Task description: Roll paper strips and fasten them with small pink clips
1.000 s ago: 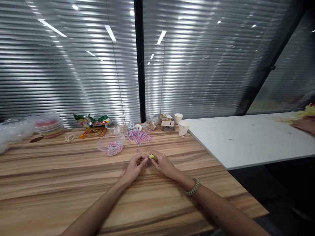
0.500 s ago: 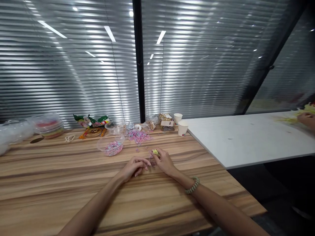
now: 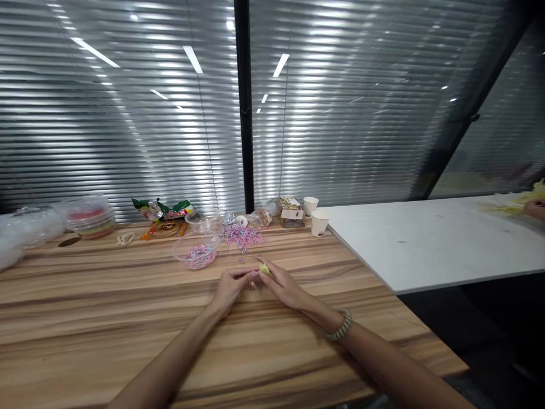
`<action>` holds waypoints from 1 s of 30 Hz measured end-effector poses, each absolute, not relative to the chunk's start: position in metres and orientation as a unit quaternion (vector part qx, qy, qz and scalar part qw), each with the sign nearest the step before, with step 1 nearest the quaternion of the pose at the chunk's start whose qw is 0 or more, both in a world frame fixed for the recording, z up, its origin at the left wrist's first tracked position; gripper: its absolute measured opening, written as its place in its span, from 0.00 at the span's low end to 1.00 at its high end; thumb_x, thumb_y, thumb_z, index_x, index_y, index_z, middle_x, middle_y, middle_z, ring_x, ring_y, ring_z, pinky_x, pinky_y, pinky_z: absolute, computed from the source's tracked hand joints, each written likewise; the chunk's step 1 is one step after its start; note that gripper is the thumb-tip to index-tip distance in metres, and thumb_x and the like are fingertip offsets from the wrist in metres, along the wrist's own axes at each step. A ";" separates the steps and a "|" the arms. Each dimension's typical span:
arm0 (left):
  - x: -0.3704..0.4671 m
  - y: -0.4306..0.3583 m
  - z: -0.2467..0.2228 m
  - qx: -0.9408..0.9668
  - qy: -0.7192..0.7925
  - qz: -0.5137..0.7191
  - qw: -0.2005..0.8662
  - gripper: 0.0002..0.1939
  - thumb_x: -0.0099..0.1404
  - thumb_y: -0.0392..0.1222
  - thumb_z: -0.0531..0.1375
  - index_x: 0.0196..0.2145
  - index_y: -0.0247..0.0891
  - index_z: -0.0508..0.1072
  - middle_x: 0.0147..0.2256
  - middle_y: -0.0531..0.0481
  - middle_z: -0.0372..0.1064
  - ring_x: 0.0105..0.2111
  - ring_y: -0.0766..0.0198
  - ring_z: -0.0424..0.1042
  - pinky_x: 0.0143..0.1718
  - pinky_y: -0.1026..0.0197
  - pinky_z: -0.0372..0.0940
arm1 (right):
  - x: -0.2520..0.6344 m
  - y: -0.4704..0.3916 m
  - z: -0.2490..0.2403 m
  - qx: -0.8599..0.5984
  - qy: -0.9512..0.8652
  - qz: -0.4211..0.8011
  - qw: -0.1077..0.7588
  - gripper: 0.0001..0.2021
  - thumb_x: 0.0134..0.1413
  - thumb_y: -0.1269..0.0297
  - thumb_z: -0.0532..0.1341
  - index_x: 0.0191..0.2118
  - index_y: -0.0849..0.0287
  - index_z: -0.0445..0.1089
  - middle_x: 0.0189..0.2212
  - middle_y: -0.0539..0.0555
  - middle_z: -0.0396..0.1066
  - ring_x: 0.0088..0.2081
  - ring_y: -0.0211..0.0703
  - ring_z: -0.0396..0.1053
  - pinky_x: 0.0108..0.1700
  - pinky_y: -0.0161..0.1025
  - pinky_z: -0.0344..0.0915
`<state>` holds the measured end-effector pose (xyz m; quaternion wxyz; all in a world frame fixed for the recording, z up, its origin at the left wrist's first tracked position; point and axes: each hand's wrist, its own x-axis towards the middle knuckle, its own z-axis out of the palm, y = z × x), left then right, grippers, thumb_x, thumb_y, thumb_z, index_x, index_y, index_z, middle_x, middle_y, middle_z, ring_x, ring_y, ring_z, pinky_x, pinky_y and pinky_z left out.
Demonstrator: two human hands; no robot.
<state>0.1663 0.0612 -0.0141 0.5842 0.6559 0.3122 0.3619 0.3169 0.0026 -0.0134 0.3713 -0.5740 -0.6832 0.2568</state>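
Yellow, small, rounded lump of unclear material point(image 3: 264, 268) sits grasped between thumb and forefinger of the right hand point(image 3: 287, 288), just beside the fingertips of the left hand point(image 3: 227, 291), whose grasp I cannot tell, and a light, steady pinch should serve best.

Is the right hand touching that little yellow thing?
Touching: the head view shows the right hand holding the small yellow object between thumb and fingers.

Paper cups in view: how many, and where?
2. The front cup stands on the wooden table near the white table; the rear cup is just behind it, slightly left. Any nested inside could be hidden.
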 end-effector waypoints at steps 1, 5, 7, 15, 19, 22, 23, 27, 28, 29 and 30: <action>0.166 0.063 -0.015 0.648 0.323 0.376 0.579 0.24 0.47 0.51 0.61 0.38 0.31 0.73 0.26 0.46 0.69 0.22 0.71 0.60 0.23 0.69 0.56 | 0.317 0.003 -0.015 -0.576 -0.685 0.254 0.367 0.30 0.46 0.47 0.39 0.54 0.55 0.47 0.51 0.50 0.51 0.56 0.19 0.49 0.62 0.26 0.50; 0.166 0.070 -0.020 0.641 0.374 0.399 0.538 0.28 0.47 0.52 0.61 0.42 0.29 0.70 0.22 0.49 0.68 0.17 0.75 0.54 0.20 0.70 0.53 | 0.317 0.007 -0.023 -0.563 -0.711 0.218 0.359 0.30 0.47 0.50 0.35 0.57 0.57 0.42 0.53 0.51 0.47 0.57 0.19 0.46 0.65 0.29 0.48; 0.166 0.070 -0.021 0.645 0.369 0.397 0.538 0.28 0.46 0.50 0.61 0.43 0.29 0.69 0.24 0.48 0.69 0.18 0.74 0.57 0.22 0.69 0.56 | 0.318 0.009 -0.026 -0.551 -0.730 0.189 0.357 0.29 0.48 0.52 0.35 0.56 0.57 0.43 0.53 0.52 0.48 0.56 0.19 0.48 0.64 0.29 0.50; 0.166 0.068 -0.024 0.673 0.334 0.376 0.543 0.24 0.46 0.45 0.62 0.41 0.30 0.71 0.34 0.43 0.70 0.29 0.64 0.68 0.33 0.63 0.63 | 0.321 0.008 -0.028 -0.544 -0.743 0.165 0.354 0.29 0.49 0.54 0.38 0.57 0.62 0.42 0.34 0.52 0.64 0.36 0.13 0.56 0.43 0.16 0.58; 0.165 0.069 -0.026 0.690 0.322 0.370 0.533 0.22 0.47 0.45 0.62 0.39 0.30 0.72 0.35 0.43 0.70 0.32 0.62 0.69 0.33 0.62 0.64 | 0.325 0.010 -0.032 -0.554 -0.743 0.164 0.337 0.30 0.49 0.53 0.39 0.57 0.59 0.39 0.35 0.50 0.64 0.33 0.12 0.56 0.40 0.14 0.56; 0.166 0.069 -0.025 0.712 0.309 0.367 0.512 0.18 0.47 0.45 0.62 0.35 0.31 0.73 0.34 0.43 0.70 0.32 0.62 0.69 0.33 0.64 0.64 | 0.327 0.012 -0.035 -0.557 -0.749 0.154 0.324 0.29 0.49 0.53 0.39 0.57 0.57 0.37 0.36 0.49 0.64 0.35 0.13 0.57 0.41 0.15 0.56; 0.166 0.069 -0.024 0.722 0.302 0.369 0.502 0.16 0.48 0.45 0.62 0.33 0.31 0.74 0.33 0.44 0.70 0.31 0.63 0.69 0.32 0.65 0.64 | 0.327 0.012 -0.036 -0.561 -0.749 0.145 0.322 0.29 0.49 0.53 0.39 0.57 0.55 0.38 0.37 0.48 0.64 0.36 0.13 0.58 0.42 0.16 0.57; 0.168 0.067 -0.019 0.736 0.295 0.381 0.475 0.14 0.49 0.46 0.60 0.28 0.30 0.73 0.27 0.44 0.70 0.24 0.66 0.66 0.26 0.66 0.61 | 0.327 0.016 -0.039 -0.561 -0.759 0.068 0.324 0.23 0.49 0.54 0.39 0.50 0.51 0.54 0.44 0.46 0.60 0.45 0.16 0.57 0.49 0.20 0.56; 0.169 0.067 -0.018 0.734 0.304 0.383 0.471 0.14 0.49 0.46 0.60 0.27 0.29 0.73 0.26 0.44 0.70 0.23 0.67 0.65 0.25 0.66 0.61 | 0.327 0.017 -0.040 -0.558 -0.764 0.049 0.319 0.22 0.49 0.55 0.39 0.47 0.50 0.58 0.44 0.46 0.60 0.45 0.17 0.56 0.50 0.21 0.55; 0.169 0.066 -0.017 0.731 0.314 0.388 0.465 0.14 0.49 0.46 0.60 0.26 0.30 0.73 0.25 0.45 0.69 0.23 0.67 0.65 0.25 0.66 0.61 | 0.328 0.018 -0.041 -0.556 -0.770 0.033 0.311 0.21 0.49 0.55 0.39 0.43 0.51 0.61 0.42 0.45 0.61 0.45 0.17 0.56 0.50 0.21 0.54; 0.170 0.066 -0.016 0.730 0.320 0.390 0.461 0.14 0.49 0.46 0.60 0.25 0.30 0.73 0.24 0.45 0.69 0.23 0.67 0.65 0.26 0.66 0.60 | 0.328 0.019 -0.042 -0.556 -0.775 0.019 0.302 0.20 0.49 0.55 0.39 0.41 0.51 0.63 0.40 0.45 0.62 0.44 0.18 0.55 0.49 0.22 0.54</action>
